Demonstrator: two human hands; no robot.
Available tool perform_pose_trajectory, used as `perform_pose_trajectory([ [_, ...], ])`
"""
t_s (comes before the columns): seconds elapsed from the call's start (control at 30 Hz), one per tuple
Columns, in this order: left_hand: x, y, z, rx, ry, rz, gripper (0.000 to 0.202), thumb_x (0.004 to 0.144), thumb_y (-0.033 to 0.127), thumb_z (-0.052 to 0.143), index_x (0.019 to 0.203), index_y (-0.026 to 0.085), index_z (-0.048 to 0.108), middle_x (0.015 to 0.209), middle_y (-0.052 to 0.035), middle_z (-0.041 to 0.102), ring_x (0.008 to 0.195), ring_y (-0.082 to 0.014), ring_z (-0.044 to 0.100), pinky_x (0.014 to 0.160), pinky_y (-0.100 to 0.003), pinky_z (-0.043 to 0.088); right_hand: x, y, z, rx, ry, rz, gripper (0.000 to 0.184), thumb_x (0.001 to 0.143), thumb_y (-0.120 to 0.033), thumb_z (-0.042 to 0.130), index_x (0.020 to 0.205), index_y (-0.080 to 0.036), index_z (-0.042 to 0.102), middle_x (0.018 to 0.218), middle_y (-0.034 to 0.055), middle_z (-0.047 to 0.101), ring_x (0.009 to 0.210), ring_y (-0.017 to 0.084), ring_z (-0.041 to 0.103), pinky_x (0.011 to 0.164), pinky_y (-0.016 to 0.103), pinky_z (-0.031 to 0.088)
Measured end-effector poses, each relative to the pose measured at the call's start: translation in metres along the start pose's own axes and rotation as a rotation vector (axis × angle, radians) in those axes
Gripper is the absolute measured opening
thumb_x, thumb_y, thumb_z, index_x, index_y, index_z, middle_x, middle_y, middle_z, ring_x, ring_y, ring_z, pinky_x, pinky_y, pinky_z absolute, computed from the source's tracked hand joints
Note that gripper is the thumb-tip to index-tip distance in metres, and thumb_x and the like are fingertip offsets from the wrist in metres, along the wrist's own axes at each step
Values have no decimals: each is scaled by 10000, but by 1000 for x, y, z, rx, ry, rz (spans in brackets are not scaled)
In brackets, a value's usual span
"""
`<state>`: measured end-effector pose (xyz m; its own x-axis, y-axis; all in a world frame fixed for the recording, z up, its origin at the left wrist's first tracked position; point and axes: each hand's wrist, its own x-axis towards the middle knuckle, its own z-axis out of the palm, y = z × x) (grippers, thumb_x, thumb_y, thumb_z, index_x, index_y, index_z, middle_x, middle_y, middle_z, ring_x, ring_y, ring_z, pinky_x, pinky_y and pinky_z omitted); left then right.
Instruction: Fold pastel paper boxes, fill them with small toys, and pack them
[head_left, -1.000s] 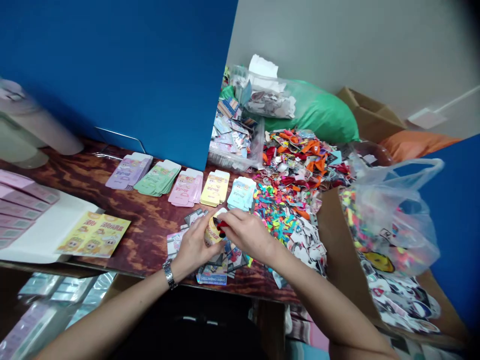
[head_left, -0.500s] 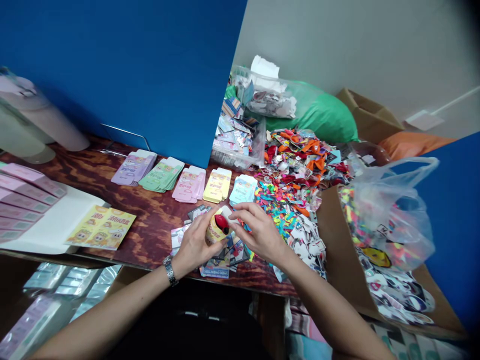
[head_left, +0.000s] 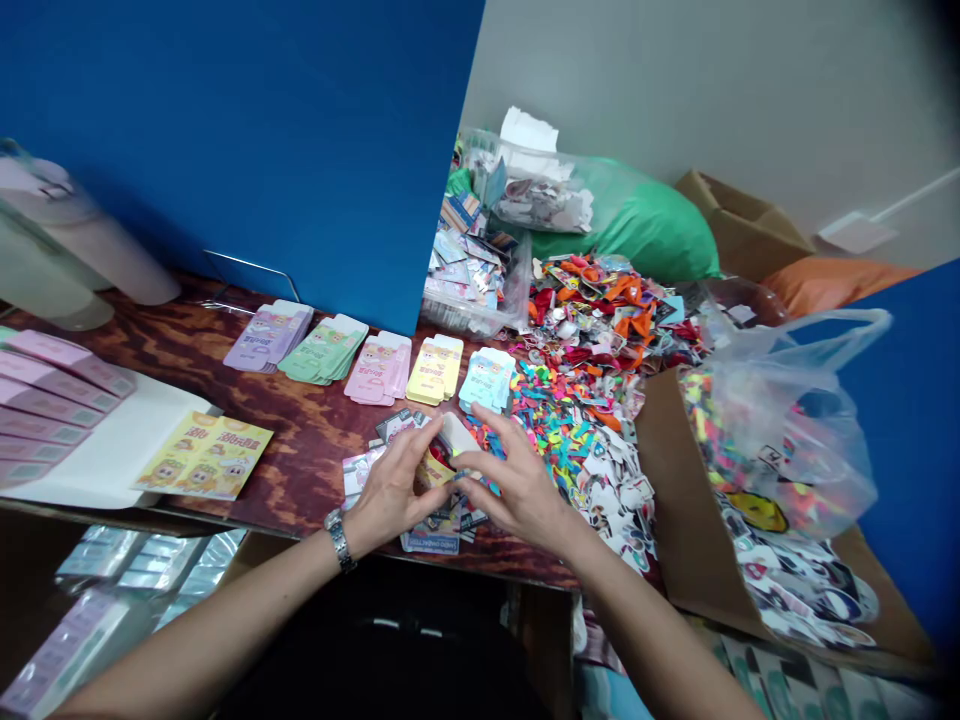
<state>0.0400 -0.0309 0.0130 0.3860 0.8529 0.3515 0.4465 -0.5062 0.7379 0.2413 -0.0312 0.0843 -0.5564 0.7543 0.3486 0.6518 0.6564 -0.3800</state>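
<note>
Red piece (head_left: pixel 437 457) has sunk into the box (head_left: pixel 427 470) since the earlier frame; our left hand (head_left: pixel 390 490) grips the box, our right hand (head_left: pixel 521 490), fingers apart, touches its flap (head_left: pixel 454 433).

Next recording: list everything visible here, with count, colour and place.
small box: one, yellow, over the table's near edge, in the left hand
flat carton stacks: five, purple, green, pink, yellow, blue, in a row mid-table
printed sheets: two showing, yellow, table left
pile of small pieces: many, mixed colours, table right
plastic bag: one, clear, far right
table: one, brown wood
left hand: one, gripping small box
right hand: one, fingers spread, at small box
</note>
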Motion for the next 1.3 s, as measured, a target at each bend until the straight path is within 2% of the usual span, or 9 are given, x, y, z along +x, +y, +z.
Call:
perform_pose_trajectory([
  [0.1, 0, 0, 0, -15, -29, 24, 733, 848, 297, 630, 1471, 258, 244, 1354, -122, 487, 1240, -255, 491, 1025, -419, 453, -2, 0, 8, -50, -2, -38, 269, 894, -336, 606, 1114, -193, 668, 1499, 196, 356, 1375, 341, 369, 1061, 536, 394],
  [0.23, -1, -2, 3, -10, 1, 54, 640, 844, 277, 641, 1400, 246, 326, 1264, -110, 526, 1179, -233, 521, 998, -400, 469, -7, 2, 10, 124, -8, 43, 305, 944, -256, 527, 1235, -204, 600, 1405, 160, 483, 1306, 244, 478, 1017, 410, 474],
  [0.37, -1, -4, 4, 28, 20, 92, 612, 844, 271, 646, 1373, 236, 339, 1207, -111, 528, 1135, -230, 537, 956, -396, 492, -10, -1, 14, 220, 89, 137, 288, 939, -143, 495, 1195, -223, 597, 1094, 82, 668, 1034, 168, 646, 886, 297, 540],
  [0.5, -3, -4, 3, 86, 34, 143, 577, 852, 255, 628, 1357, 224, 351, 1262, -143, 492, 1182, -253, 520, 945, -410, 503, -10, -11, 28, 226, 259, 265, 389, 917, -124, 522, 1292, -224, 518, 1151, 78, 673, 1033, 172, 659, 905, 297, 537],
  [0.67, -5, -4, 4, 100, 37, 170, 610, 834, 220, 631, 1367, 196, 335, 1279, -155, 512, 1230, -263, 507, 1004, -425, 474, -8, -20, 31, 370, 307, 303, 267, 908, -107, 533, 1119, -240, 627, 1077, 43, 697, 1024, 164, 654, 909, 301, 529],
  [0.8, -5, -4, 7, 82, 68, 178, 661, 832, 229, 637, 1397, 195, 295, 1264, -151, 532, 1206, -251, 529, 1000, -422, 479, -4, -21, 24, 537, 264, 362, 172, 910, -161, 561, 1035, -221, 663, 1040, 48, 701, 1030, 170, 645, 898, 307, 526],
  [0.93, -6, -1, 8, 110, 93, 147, 748, 830, 252, 639, 1451, 196, 225, 1285, -153, 540, 1201, -258, 547, 992, -418, 484, -3, -21, 22, 550, 255, 442, 153, 903, -172, 564, 1008, -217, 665, 1003, 47, 688, 979, 165, 647, 825, 279, 536],
  [1.13, -3, 5, 4, 170, -71, -21, 822, 862, 289, 587, 1523, 218, 102, 1375, -154, 490, 1229, -279, 516, 986, -427, 484, -1, -26, 28, 383, 252, 402, 179, 876, -106, 558, 963, -213, 672, 981, 39, 698, 962, 172, 647, 873, 312, 519],
  [1.3, -2, 6, 1, 248, -95, -42, 938, 865, 310, 579, 1529, 217, -77, 1346, -175, 477, 1203, -315, 505, 933, -454, 501, -7, -29, 36, 322, 293, 341, 244, 930, -133, 530, 1114, -235, 653, 1070, 46, 710, 1030, 176, 637, 905, 335, 528],
])
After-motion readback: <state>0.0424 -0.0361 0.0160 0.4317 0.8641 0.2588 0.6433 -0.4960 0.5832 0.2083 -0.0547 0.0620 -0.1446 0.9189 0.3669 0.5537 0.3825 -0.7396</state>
